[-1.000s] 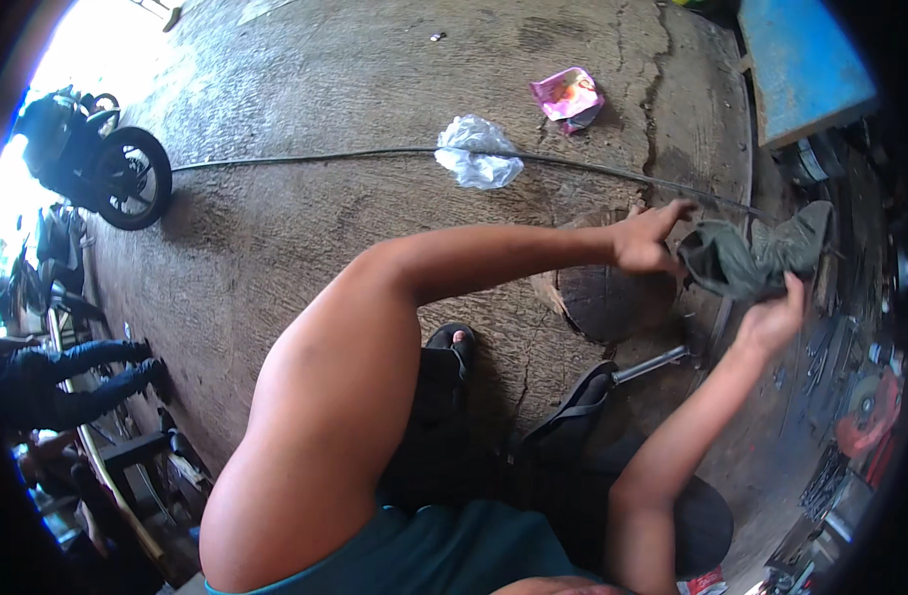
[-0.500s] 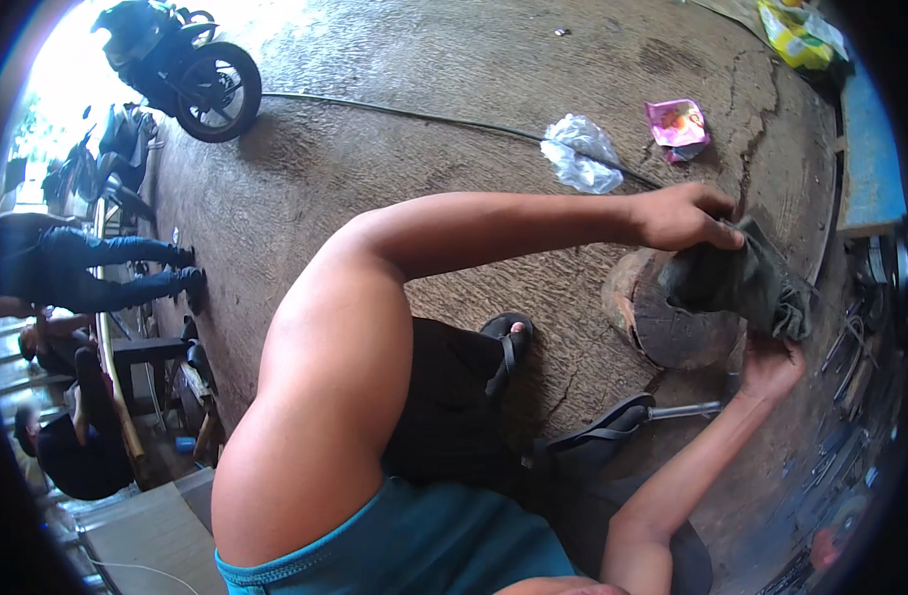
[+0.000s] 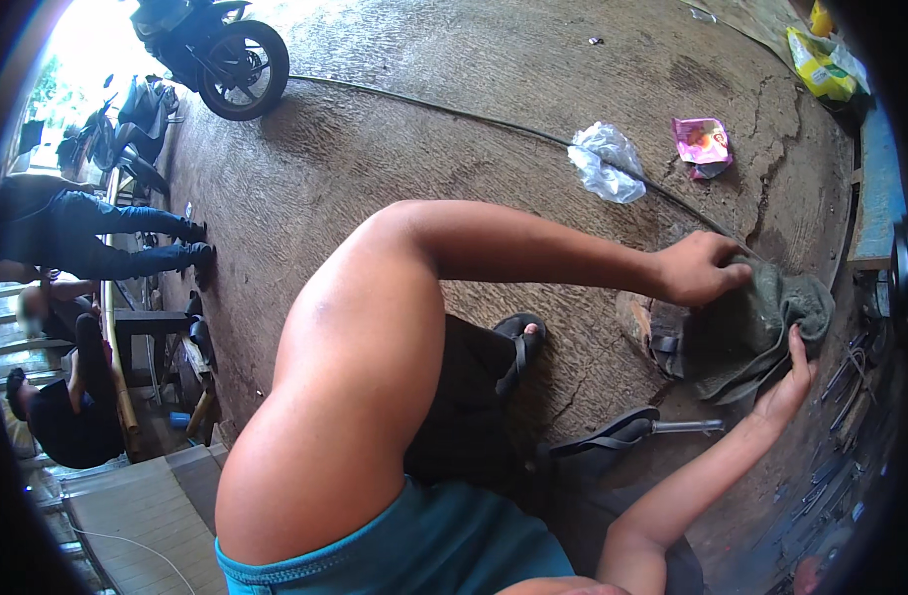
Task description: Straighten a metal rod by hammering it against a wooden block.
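Note:
A dark green cloth item [image 3: 786,307], with soft folds, hangs between my two hands at the right; its exact kind is unclear. My left hand [image 3: 702,270] pinches its upper edge between thumb and fingers. Along the lower right edge, the fingers of my right hand [image 3: 786,382] press against the fabric, the palm partly behind it. Below my left wrist is a round wooden block [image 3: 634,319], mostly covered by the cloth. A small dark strap [image 3: 664,344] shows beside the cloth's left side; I cannot tell whether it belongs to it.
Sandals [image 3: 608,433] are by my feet, with a metal tool [image 3: 687,426] beside one. Metal tools [image 3: 841,476] lie at the right, below a blue bench [image 3: 878,188]. A cable [image 3: 424,107] runs past a clear plastic bag [image 3: 608,164] and pink wrapper [image 3: 703,144]. A motorcycle [image 3: 238,69] and people [image 3: 87,233] are left.
The cloth has turned and spread wider, covering more of the wooden block. Both hands have shifted slightly lower and rightward in the picture. The whole view has moved a little.

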